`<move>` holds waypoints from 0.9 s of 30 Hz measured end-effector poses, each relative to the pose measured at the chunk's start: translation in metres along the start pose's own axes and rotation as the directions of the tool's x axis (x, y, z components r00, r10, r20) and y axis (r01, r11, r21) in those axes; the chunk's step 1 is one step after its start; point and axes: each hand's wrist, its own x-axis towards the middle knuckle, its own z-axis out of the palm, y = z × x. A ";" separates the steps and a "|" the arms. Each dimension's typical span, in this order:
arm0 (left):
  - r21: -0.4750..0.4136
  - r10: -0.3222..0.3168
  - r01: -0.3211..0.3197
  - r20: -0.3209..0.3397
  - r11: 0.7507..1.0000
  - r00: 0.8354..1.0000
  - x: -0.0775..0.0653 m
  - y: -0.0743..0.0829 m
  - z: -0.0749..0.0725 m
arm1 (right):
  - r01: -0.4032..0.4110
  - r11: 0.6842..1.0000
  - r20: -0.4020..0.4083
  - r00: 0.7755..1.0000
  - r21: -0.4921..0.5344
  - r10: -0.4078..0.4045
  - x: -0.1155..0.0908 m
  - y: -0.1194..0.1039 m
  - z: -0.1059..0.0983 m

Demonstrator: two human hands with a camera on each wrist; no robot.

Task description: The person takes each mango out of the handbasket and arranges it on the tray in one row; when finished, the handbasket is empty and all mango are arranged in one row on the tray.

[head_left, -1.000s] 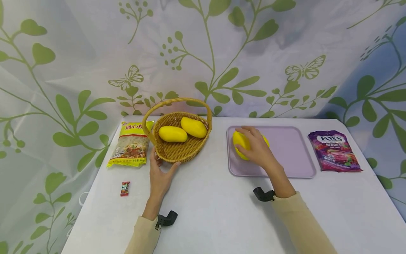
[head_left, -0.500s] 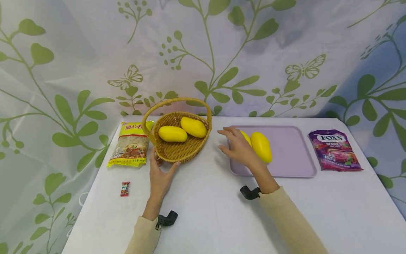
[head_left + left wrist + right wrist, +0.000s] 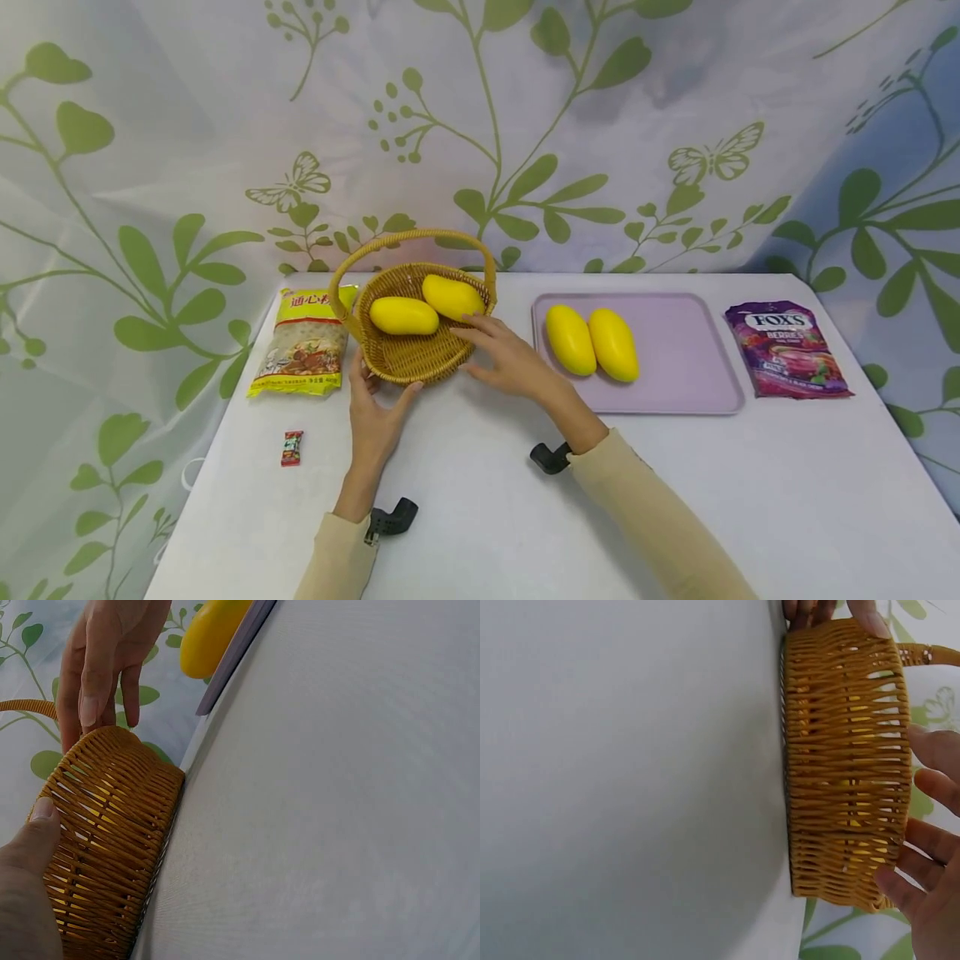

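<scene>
A wicker basket [image 3: 416,360] with a tall handle holds two yellow mangoes, the left mango [image 3: 403,317] and the right mango [image 3: 452,297]. My left hand [image 3: 375,421] grips the basket's front left side, its thumb [image 3: 43,825] against the woven wall. With nothing in its grasp, my right hand [image 3: 510,362] reaches over the basket's right rim, fingertips close to the right mango; whether they touch it I cannot tell. Two more mangoes, one [image 3: 572,340] beside the other [image 3: 615,345], lie on the left part of a lilac tray [image 3: 686,358].
Left of the basket lies a yellow bag of pasta [image 3: 303,346], with a small red-wrapped candy [image 3: 292,448] in front of it. A purple Fox's candy bag [image 3: 786,350] lies right of the tray. A patterned curtain [image 3: 585,167] hangs behind the white table [image 3: 480,517].
My right hand has let go of a mango on the tray and moved left to the basket. That mango now lies beside the other one. My left hand has stayed at the basket.
</scene>
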 end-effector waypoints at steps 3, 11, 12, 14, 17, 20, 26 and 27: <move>0.000 0.007 -0.007 0.001 1.000 1.000 0.000 0.000 0.000 | -0.004 0.999 -0.008 1.000 -0.034 0.004 0.003 -0.002 0.003; 0.000 -0.001 0.001 0.009 1.000 1.000 0.001 0.003 -0.001 | -0.031 0.994 -0.063 0.998 -0.108 0.024 0.022 -0.006 0.003; 0.000 -0.005 0.005 0.010 1.000 1.000 0.001 0.003 -0.002 | -0.034 0.994 -0.058 0.998 -0.105 0.028 0.025 -0.007 0.003; 0.002 -0.009 0.009 0.011 1.000 1.000 0.001 0.003 -0.002 | -0.036 0.994 -0.042 0.999 -0.099 0.032 0.032 -0.008 0.002; 0.003 -0.021 0.021 0.016 1.000 1.000 0.001 0.004 -0.002 | -0.049 0.993 -0.010 0.999 -0.106 0.048 0.043 -0.008 0.002; 0.003 -0.034 0.034 0.019 0.999 0.999 0.001 0.004 -0.002 | -0.074 0.989 0.017 0.997 -0.131 0.077 0.053 -0.006 0.002; 0.006 -0.041 0.041 0.018 0.999 0.999 0.001 0.003 -0.001 | -0.131 0.977 0.069 0.987 -0.166 0.144 0.065 0.005 0.003; 0.006 -0.041 0.041 0.018 0.999 0.999 0.001 0.003 -0.001 | -0.144 0.976 0.076 0.985 -0.165 0.158 0.066 0.007 0.004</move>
